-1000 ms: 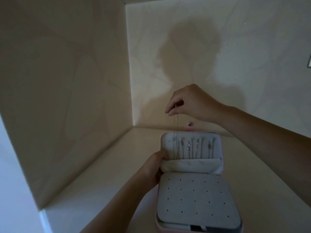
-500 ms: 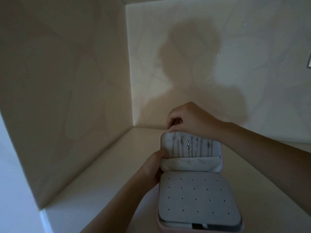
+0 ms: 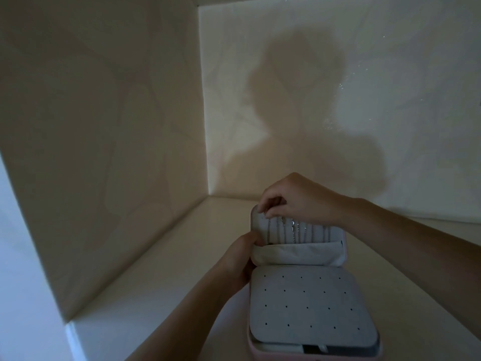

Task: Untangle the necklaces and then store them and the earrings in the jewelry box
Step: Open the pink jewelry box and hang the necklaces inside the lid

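— Lower now, that right hand [image 3: 296, 201]: a second ago it held a chain up in the air above the box, and it has come down to the top edge of the open lid [image 3: 299, 230].

— Start nearest. What sits at six o'clock?

— The jewelry box [image 3: 309, 303], pink-edged, on the table [image 3: 161, 277]. Its grey earring pad [image 3: 307, 308], dotted with holes, covers the base. No earrings show on it.

— And the left hand [image 3: 239, 259]?

— At nine o'clock of the box, closed around the lid's left edge, thumb near the fabric pocket [image 3: 299, 255], propping the lid upright.

— Farther out?

— Several necklaces [image 3: 294, 231] hang in a row inside the lid, their lower ends tucked into the pocket. At twelve o'clock the right hand pinches the top of the leftmost chain [image 3: 269, 230] between narrowed fingertips, pressed at the hook row. Whether it has caught a hook, I cannot tell.

— What could go wrong?

— Letting go before the chain seats would probably drop it into the pocket in a heap. The chains hang close together, so a sideways brush could cross two and knot them again. If the left hand slackens, the lid may fall and shake everything loose.
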The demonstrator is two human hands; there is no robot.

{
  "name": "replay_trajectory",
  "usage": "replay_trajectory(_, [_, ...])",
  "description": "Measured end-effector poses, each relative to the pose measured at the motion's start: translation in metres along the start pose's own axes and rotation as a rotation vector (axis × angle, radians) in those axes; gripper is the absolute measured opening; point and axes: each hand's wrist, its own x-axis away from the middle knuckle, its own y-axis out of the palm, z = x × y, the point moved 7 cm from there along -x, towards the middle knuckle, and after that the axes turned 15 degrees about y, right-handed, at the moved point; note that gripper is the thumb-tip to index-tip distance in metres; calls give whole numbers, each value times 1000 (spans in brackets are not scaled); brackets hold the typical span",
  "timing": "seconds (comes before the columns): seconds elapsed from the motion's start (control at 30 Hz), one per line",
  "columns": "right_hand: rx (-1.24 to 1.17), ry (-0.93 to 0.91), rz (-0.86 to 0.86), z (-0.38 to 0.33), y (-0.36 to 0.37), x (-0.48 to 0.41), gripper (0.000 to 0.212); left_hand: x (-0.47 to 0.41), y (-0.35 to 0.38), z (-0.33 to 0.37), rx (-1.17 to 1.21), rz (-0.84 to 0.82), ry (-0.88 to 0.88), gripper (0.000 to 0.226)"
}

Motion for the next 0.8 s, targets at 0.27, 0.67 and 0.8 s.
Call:
replay_trajectory(0.27, [151,-50,33,-3,5,2,7,1,1,0,9,25,-11,17])
replay_trajectory(0.67, [-303,66,75,4,-5,4,18,6,5,3,-8,33,-30,22])
replay_trajectory(0.8, [-423,125,-4,13,-3,10,24,8,6,4,-6,47,-27,22])
